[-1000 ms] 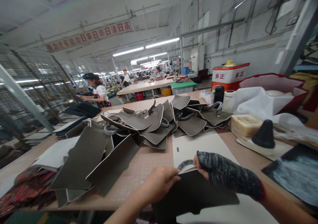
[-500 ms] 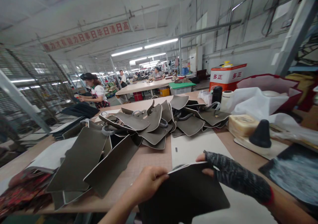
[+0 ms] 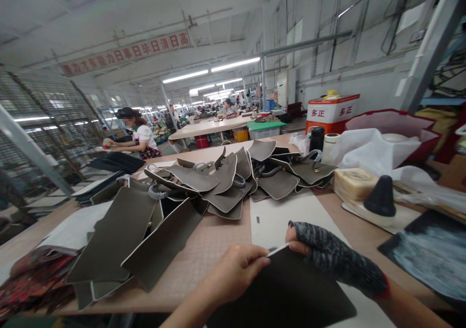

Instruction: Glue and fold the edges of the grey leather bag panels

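Between my hands is a dark bag panel (image 3: 291, 289) with a pale top edge, held over the near side of the table. My bare left hand (image 3: 238, 270) pinches that edge at its left end. Close beside it, my right hand (image 3: 309, 243), in a dark grey knitted fingerless sleeve, grips the same edge between thumb and fingers. The panel's lower part runs out of the frame. A pale sheet (image 3: 291, 216) lies on the table beyond and under the panel. Ahead rests a heap of grey-brown bag pieces (image 3: 225, 182) with white edges and wrapped handles.
Larger grey-brown panels (image 3: 112, 236) lean at the left near patterned red cloth (image 3: 36, 284). On the right stand a black cone (image 3: 380, 197), a yellowish block (image 3: 355, 182), a black bottle (image 3: 316, 141) and a smeared dark board (image 3: 429, 250). A co-worker (image 3: 140, 134) stands far left.
Both hands have come closer together along the panel's edge. My left hand moved right, my right hand slightly left, and the panel shifted to the right.
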Action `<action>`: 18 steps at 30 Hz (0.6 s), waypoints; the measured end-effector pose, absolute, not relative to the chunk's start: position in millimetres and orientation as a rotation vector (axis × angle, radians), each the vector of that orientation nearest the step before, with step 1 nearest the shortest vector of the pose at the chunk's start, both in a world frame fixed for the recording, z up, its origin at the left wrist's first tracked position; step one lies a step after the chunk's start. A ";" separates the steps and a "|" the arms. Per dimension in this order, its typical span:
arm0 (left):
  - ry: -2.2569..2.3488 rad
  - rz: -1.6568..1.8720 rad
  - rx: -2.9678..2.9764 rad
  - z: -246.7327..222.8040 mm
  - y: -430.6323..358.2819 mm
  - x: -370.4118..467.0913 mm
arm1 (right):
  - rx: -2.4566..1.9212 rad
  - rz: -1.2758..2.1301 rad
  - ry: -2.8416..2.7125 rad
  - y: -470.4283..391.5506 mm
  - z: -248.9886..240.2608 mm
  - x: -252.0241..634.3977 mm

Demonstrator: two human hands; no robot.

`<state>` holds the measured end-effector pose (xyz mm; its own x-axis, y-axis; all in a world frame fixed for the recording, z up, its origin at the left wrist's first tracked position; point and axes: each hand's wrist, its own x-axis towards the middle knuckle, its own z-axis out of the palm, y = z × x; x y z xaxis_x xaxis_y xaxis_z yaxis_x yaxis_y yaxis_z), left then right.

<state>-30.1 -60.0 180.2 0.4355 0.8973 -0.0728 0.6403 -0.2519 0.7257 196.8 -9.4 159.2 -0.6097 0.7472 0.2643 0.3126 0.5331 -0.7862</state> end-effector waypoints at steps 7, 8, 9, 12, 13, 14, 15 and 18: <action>1.365 0.579 2.117 180.1 -60.3 -14.9 | -0.824 0.573 -2.241 -12.3 154.3 191.9; 1.381 0.571 2.150 178.7 -60.2 -13.4 | -0.816 0.357 -2.270 -15.0 151.2 188.1; 1.394 0.563 2.184 176.9 -60.0 -11.8 | -0.824 0.121 -2.288 -18.1 147.4 183.6; 1.422 0.535 2.266 170.4 -59.5 -7.7 | -0.944 -0.343 -2.295 -25.2 134.7 170.1; 1.430 0.533 2.278 168.3 -59.3 -7.4 | -0.980 -0.381 -2.297 -25.8 130.7 167.5; 1.438 0.529 2.281 166.6 -59.1 -8.2 | -0.978 -0.380 -2.302 -25.3 127.3 166.6; 1.447 0.521 2.273 165.4 -58.9 -10.2 | -0.941 -0.362 -2.305 -23.8 124.6 167.5; 1.507 0.473 2.211 165.9 -58.3 -24.3 | -0.808 -0.251 -2.318 -16.8 121.8 177.5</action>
